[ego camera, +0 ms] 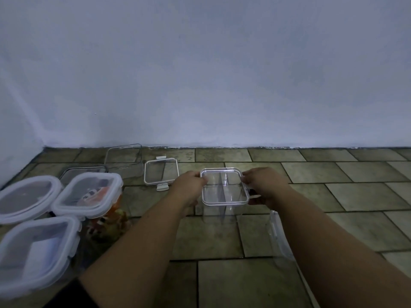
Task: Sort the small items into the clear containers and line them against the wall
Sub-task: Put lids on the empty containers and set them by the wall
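A tall clear container (224,196) with a white-rimmed lid stands on the tiled floor in the middle. My left hand (189,187) grips the lid's left edge and my right hand (264,185) grips its right edge by the clip. A divider shows through the lid. A loose clear lid (161,173) with white clips lies flat to the left. An open clear container (124,160) stands near the wall behind it. At the left, three lidded containers (89,194) hold small items, one with orange and white pieces.
The pale wall (222,85) meets the tiled floor (333,174) just beyond the containers. Another clear container (280,238) stands near my right forearm, partly hidden. A dark-rimmed lid (82,172) lies behind the left group.
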